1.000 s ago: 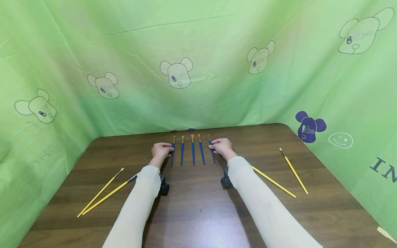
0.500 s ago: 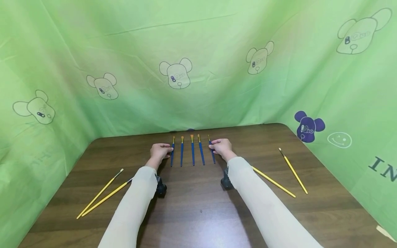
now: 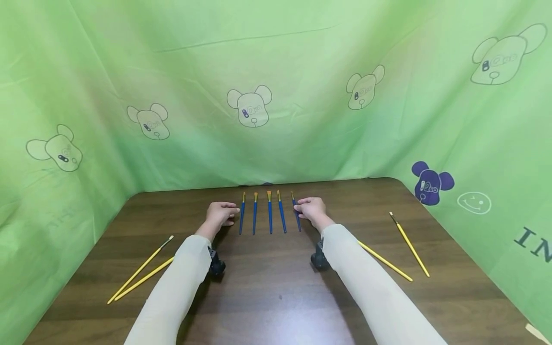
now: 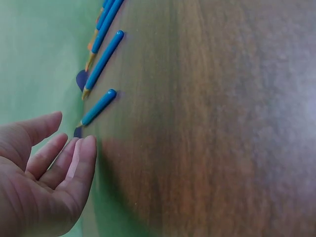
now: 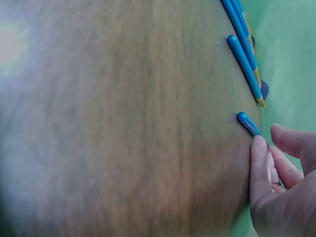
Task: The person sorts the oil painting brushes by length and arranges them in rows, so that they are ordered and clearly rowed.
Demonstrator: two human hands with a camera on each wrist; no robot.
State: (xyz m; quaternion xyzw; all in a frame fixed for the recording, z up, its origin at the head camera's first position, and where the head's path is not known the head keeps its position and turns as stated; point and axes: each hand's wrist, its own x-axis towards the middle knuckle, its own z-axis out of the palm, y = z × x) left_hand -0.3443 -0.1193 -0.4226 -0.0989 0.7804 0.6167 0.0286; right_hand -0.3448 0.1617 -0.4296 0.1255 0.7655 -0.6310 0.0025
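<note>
Several blue-handled paintbrushes (image 3: 270, 218) lie in a row near the table's far edge, their bristles pointing away. My left hand (image 3: 220, 214) is just left of the leftmost blue paintbrush (image 3: 242, 218), its thumb and fingers spread apart with nothing between them in the left wrist view. At the row's other end, my right hand (image 3: 313, 211) is at the rightmost blue paintbrush (image 3: 298, 222). In the right wrist view its fingertips touch or nearly touch that handle (image 5: 247, 123), and the thumb stands away from the forefinger. The fingers hide this brush's far part.
Two yellow-handled paintbrushes (image 3: 140, 272) lie at the left, one partly under the left sleeve. Two more yellow paintbrushes (image 3: 411, 248) lie at the right, one partly hidden by the right sleeve. A green printed cloth (image 3: 194, 143) surrounds the brown table (image 3: 267, 278).
My left hand has let go of the leftmost blue paintbrush and drawn slightly left. My right hand stays by the rightmost one. The head view has shifted a little.
</note>
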